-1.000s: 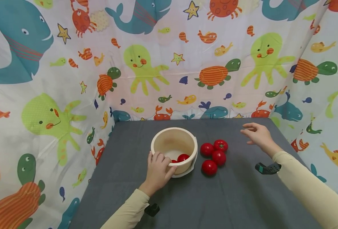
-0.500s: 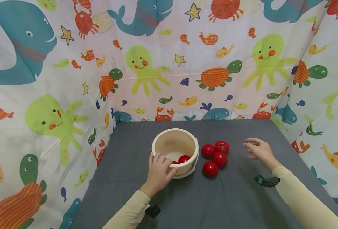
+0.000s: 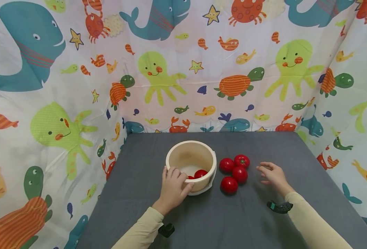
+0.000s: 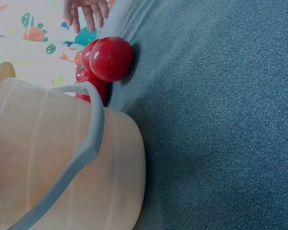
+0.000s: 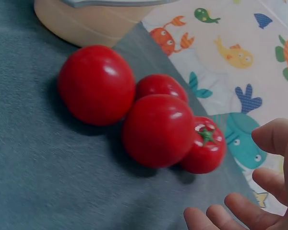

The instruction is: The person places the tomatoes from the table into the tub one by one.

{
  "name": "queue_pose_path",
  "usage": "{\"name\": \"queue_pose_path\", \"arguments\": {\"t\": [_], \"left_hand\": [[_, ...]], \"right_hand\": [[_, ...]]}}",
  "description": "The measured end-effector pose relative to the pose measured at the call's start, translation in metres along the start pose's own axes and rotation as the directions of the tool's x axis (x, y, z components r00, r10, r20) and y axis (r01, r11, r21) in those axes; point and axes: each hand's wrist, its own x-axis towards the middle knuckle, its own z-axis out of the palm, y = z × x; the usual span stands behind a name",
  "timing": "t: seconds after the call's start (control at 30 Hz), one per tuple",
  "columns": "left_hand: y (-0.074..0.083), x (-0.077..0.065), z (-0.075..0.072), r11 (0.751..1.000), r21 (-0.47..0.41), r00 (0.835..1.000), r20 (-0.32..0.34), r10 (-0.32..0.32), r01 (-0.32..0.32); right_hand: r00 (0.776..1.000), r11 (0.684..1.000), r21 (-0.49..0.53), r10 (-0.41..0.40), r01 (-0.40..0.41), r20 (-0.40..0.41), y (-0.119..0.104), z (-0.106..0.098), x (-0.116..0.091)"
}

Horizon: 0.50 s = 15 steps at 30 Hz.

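A cream bucket [image 3: 192,155] with a pale handle [image 4: 93,127] stands on the grey cloth, red tomatoes [image 3: 200,173] showing at its bottom. My left hand [image 3: 171,189] holds the bucket's near-left rim, its fingers bent over the edge and the thumb along the near side. To the right of the bucket lie several red tomatoes [image 3: 240,174] in a cluster, one with a green stem top [image 5: 207,136]. My right hand [image 3: 273,177] is just right of that cluster, holding nothing, its fingers loosely bent and spread in the right wrist view.
Dark grey cloth [image 3: 133,207] covers the table. A white curtain [image 3: 171,114] printed with sea animals borders it at the back and both sides. Black wrist straps [image 3: 280,207] are on both forearms.
My right hand has come down and nearer, then leftward toward the tomato cluster. My left hand keeps its hold on the bucket rim. The head view has shifted slightly.
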Motion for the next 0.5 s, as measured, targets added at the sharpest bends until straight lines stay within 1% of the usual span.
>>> {"name": "queue_pose_path", "arguments": {"t": [0.17, 0.33, 0.5], "left_hand": [[0.001, 0.0, -0.002, 1.0, -0.008, 1.0, 0.024, -0.011, 0.011], [0.001, 0.0, -0.003, 1.0, 0.004, 1.0, 0.02, -0.007, 0.007], [0.0, -0.001, -0.002, 1.0, 0.006, 0.999, 0.033, -0.011, 0.011]], "right_hand": [[1.0, 0.999, 0.05, 0.012, -0.012, 0.007, 0.002, 0.014, 0.002], [0.999, 0.994, 0.107, 0.036, -0.035, -0.004, 0.003, 0.027, 0.005], [0.998, 0.99, 0.132, 0.058, -0.056, -0.009, 0.003, 0.041, 0.007]]}}
